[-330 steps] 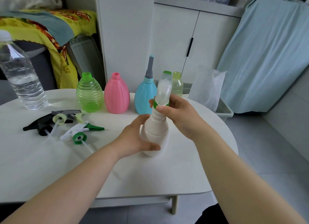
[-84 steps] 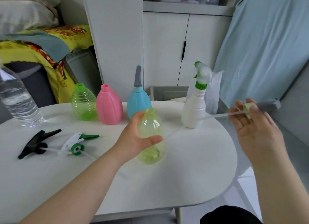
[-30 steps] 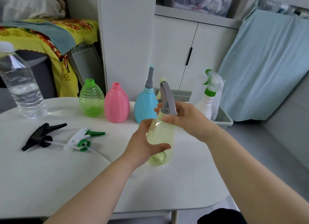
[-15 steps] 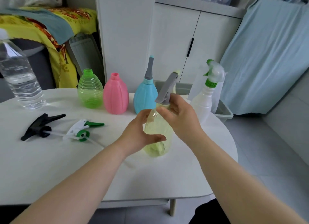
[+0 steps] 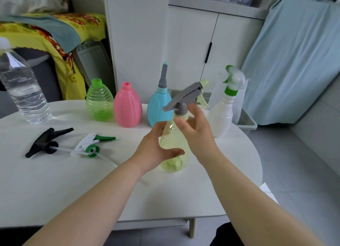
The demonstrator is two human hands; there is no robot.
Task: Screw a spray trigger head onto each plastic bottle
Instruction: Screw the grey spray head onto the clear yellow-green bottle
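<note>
My left hand [image 5: 156,150] grips the pale yellow bottle [image 5: 174,153] upright at the table's middle. A grey spray trigger head [image 5: 185,96] sits on its neck, nozzle pointing up and right. My right hand [image 5: 199,135] is at the neck just below the grey collar, its fingers loose against the bottle's shoulder. A white bottle [image 5: 222,115] with a green-and-white head [image 5: 234,80] stands to the right. Behind stand a blue bottle [image 5: 158,106] with a grey spout and capless pink [image 5: 127,106] and green [image 5: 99,103] bottles. A black trigger head [image 5: 46,141] and a white-green one [image 5: 90,144] lie at the left.
A large clear water bottle [image 5: 24,91] stands at the far left of the white oval table [image 5: 55,181]. White cabinets rise behind the table. A grey bin [image 5: 246,120] sits on the floor beyond the right edge.
The grey head has turned on the yellow bottle, its nozzle now swung to the right. My right hand has slipped down off the collar and loosened its fingers.
</note>
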